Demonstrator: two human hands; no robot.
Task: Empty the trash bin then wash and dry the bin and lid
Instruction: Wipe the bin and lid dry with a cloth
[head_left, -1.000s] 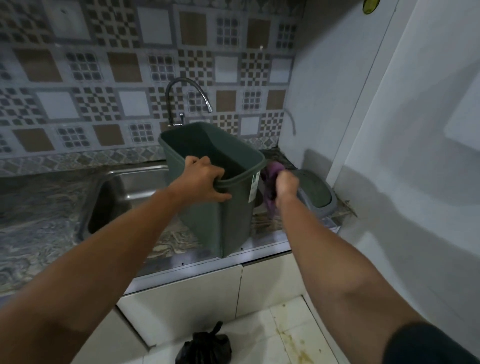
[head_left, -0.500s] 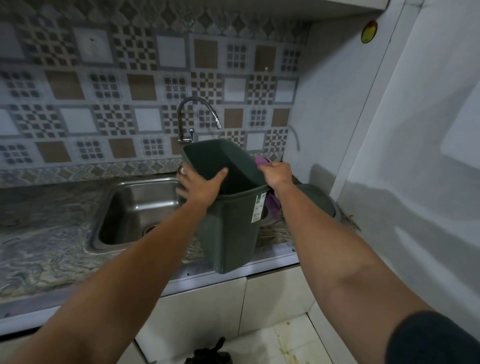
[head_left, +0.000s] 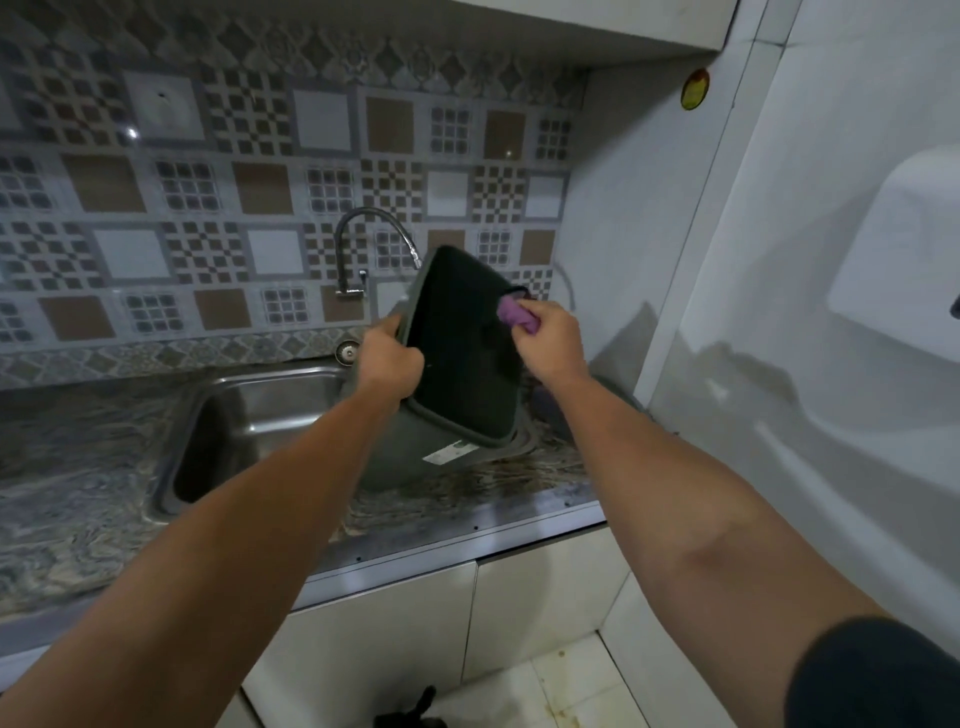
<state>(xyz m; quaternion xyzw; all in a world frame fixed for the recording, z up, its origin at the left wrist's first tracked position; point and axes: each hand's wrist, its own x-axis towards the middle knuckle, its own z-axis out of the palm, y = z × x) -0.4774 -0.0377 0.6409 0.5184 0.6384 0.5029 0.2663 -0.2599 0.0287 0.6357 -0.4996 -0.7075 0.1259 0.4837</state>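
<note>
Head view. Green bin (head_left: 415, 457) tipped with its mouth toward the camera, base end resting on the surface (head_left: 78, 467) just right of the sink (head_left: 249, 410). Left hand (head_left: 387, 361) clamped on the near-left rim; right hand (head_left: 550, 345) pinching a purple cloth (head_left: 511, 313) against the right rim, just across the mouth from the left grip. Lid (head_left: 618, 400) barely visible behind the right wrist. Faucet (head_left: 374, 234) above and behind the left grip.

Likely risks: bin pivoting or sliding off the surface edge below the grips, given a one-handed hold on a possibly wet rim; cloth slipping from the pinch into the bin; wiping missing the dark interior; bin knocking the faucet if tilted further.
</note>
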